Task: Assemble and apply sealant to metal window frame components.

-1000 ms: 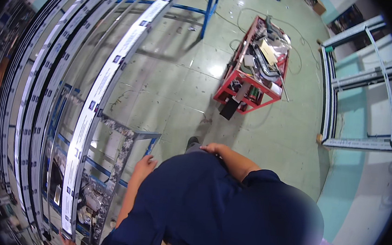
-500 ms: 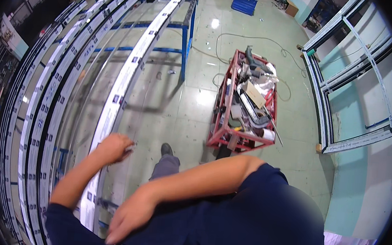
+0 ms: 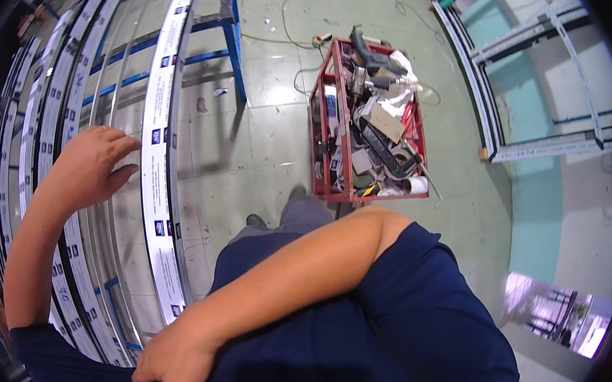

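Observation:
A long white-wrapped frame profile (image 3: 159,105) with dark label patches runs from the far edge down toward my body. Beside its left edge is my left hand (image 3: 93,165), fingers bent and thumb apart, with nothing seen in the grasp. The fingertips come right up to the profile's edge; whether they touch cannot be made out. My right arm crosses in front of my body, and my right hand (image 3: 179,354) is by the profile's near end, low in the picture. Its fingers point down and are partly hidden, so what they hold does not show.
More wrapped profiles (image 3: 74,91) lie side by side on the left. A blue metal rack (image 3: 234,61) stands under the profile. At centre right is a red tool cart (image 3: 350,187) heaped with tools, including a power drill (image 3: 365,51). A hose crosses the floor; window frames (image 3: 486,134) lean at right.
The view has shifted. My left hand has moved off the top of the profile to its left side, its fingers opening. My right hand stays low, now nearer the profile's end.

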`<state>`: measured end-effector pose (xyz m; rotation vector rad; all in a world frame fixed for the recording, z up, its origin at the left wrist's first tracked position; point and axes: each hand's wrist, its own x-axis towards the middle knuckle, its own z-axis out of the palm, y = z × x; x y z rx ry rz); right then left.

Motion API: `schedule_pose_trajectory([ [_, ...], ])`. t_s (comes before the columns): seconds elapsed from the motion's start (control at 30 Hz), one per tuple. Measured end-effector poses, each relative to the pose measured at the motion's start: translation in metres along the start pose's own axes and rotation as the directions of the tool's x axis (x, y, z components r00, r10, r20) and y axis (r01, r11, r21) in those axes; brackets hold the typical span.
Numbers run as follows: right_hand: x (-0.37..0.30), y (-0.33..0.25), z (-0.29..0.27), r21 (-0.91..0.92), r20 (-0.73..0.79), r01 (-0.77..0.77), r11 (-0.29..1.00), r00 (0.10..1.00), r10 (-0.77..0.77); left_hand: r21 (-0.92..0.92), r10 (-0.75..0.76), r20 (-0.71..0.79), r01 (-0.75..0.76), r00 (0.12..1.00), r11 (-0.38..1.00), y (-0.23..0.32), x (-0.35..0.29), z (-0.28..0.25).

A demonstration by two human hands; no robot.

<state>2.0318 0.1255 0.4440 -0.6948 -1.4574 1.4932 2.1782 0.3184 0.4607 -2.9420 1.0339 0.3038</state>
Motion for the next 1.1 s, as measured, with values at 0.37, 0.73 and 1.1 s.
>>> schedule_pose_trajectory([
  [0.37, -0.179, -0.012, -0.161, 0.140, -0.327, 0.235, 0.962, 0.928, -0.179, -0.032, 0.203, 0.157, -0.200, 0.967, 0.979, -0.065, 0.290, 0.011],
  [0.73, -0.323, -0.099, -0.242, -0.127, -0.613, 0.095, 0.987, 0.775, -0.153, 0.085, 0.409, 0.281, -0.447, 0.868, 0.891, -0.061, 0.548, -0.024],
  [1.1, -0.556, -0.080, -0.276, -0.349, -0.867, -0.123, 0.929, 0.420, -0.270, -0.254, 0.720, 0.224, -0.674, 0.657, 0.694, -0.027, 0.791, 0.126],
])
